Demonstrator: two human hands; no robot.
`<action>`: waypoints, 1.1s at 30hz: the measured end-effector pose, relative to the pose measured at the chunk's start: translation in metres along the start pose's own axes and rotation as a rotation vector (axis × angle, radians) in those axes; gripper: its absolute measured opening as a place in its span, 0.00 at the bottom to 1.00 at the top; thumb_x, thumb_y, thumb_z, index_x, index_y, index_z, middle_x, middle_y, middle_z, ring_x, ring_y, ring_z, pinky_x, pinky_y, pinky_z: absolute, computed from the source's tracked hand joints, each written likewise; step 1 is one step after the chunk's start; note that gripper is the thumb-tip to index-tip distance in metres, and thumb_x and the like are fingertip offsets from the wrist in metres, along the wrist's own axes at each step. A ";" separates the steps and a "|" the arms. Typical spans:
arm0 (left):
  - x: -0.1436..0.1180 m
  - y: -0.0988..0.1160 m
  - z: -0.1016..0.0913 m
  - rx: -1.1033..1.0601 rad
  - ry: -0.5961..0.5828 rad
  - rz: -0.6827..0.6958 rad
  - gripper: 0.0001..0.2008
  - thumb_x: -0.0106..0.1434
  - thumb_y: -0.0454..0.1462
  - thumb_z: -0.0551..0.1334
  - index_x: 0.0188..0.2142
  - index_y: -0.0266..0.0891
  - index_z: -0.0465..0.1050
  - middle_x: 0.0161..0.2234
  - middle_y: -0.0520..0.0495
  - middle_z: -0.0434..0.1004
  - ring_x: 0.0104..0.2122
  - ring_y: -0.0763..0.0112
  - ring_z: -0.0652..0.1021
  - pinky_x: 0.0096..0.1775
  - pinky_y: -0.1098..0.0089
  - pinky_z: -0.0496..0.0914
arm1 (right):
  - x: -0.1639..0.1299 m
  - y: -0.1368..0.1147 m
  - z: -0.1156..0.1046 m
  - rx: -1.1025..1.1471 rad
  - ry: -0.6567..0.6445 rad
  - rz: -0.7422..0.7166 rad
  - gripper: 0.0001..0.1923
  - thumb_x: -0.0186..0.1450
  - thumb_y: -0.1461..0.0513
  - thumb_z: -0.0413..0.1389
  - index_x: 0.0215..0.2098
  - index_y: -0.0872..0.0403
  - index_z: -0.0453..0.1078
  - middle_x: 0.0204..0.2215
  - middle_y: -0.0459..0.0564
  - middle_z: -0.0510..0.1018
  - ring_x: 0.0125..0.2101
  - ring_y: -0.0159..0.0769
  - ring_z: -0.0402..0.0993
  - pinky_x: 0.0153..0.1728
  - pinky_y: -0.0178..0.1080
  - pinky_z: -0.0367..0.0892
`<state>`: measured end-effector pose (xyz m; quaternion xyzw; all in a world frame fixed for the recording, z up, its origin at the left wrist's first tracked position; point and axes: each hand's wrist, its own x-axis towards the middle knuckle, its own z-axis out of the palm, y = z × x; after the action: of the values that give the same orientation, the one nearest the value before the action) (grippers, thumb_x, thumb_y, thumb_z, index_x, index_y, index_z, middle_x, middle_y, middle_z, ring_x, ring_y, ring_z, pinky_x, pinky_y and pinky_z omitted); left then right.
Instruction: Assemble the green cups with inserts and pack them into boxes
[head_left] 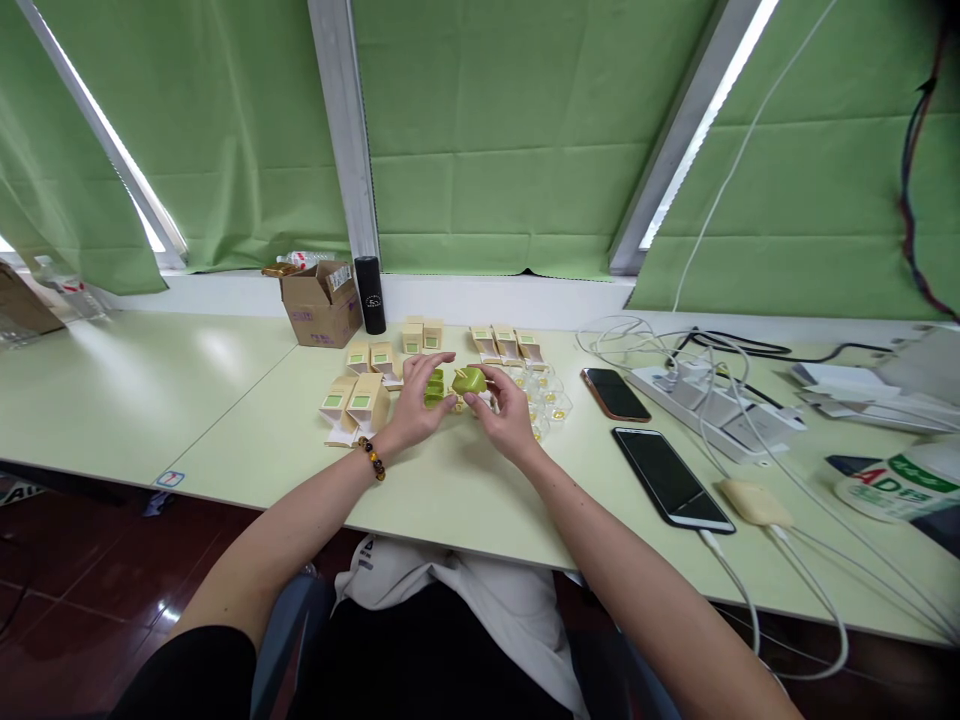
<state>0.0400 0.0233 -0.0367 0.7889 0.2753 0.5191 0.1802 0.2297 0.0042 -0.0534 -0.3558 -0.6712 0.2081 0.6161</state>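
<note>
My left hand (417, 404) and my right hand (507, 412) meet over the pale green table (225, 400). The right hand's fingers pinch a small green packet (469, 379). In the left hand's fingers are folded green pieces (434, 388). A beaded bracelet (373, 458) circles my left wrist. Small beige boxes with green labels (360, 400) stand just left of my left hand, more boxes (506, 343) line up behind my hands. Clear plastic cups with yellow bits (551, 398) lie right of my right hand.
An open cardboard box (324, 303) and a black cylinder (370, 295) stand at the back. Two phones (615, 394) (671, 478) lie to the right, with a white power strip (712, 408), tangled cables and a beige charger (754, 500). Green blinds cover the windows.
</note>
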 end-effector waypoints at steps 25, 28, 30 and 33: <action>0.008 -0.022 0.010 -0.849 0.089 -0.447 0.25 0.55 0.44 0.78 0.51 0.42 0.80 0.50 0.42 0.82 0.47 0.65 0.81 0.47 0.65 0.76 | 0.017 -0.025 -0.051 -1.122 -0.462 0.085 0.09 0.56 0.57 0.70 0.34 0.50 0.79 0.37 0.58 0.84 0.47 0.57 0.74 0.50 0.55 0.61; 0.008 -0.022 0.010 -0.851 0.099 -0.448 0.25 0.54 0.45 0.78 0.50 0.41 0.80 0.48 0.42 0.82 0.47 0.64 0.81 0.46 0.65 0.76 | 0.012 -0.025 -0.055 -1.169 -0.561 0.078 0.13 0.51 0.59 0.72 0.34 0.51 0.79 0.38 0.62 0.83 0.47 0.60 0.72 0.50 0.56 0.60; 0.007 -0.022 0.009 -0.848 0.098 -0.452 0.25 0.54 0.46 0.78 0.50 0.41 0.80 0.48 0.42 0.82 0.47 0.63 0.81 0.47 0.64 0.76 | 0.009 -0.024 -0.055 -1.185 -0.571 0.075 0.10 0.53 0.61 0.70 0.33 0.52 0.80 0.38 0.64 0.82 0.48 0.61 0.72 0.52 0.57 0.59; 0.006 -0.020 0.008 -0.838 0.087 -0.441 0.24 0.56 0.46 0.77 0.50 0.41 0.80 0.47 0.42 0.82 0.48 0.63 0.81 0.48 0.63 0.76 | 0.008 -0.022 -0.052 -1.207 -0.566 0.074 0.07 0.57 0.63 0.66 0.35 0.54 0.81 0.39 0.66 0.81 0.49 0.61 0.71 0.52 0.57 0.58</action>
<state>0.0447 0.0433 -0.0470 0.5483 0.2105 0.5673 0.5772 0.2757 -0.0133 -0.0242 -0.5925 -0.7932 -0.0976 0.1015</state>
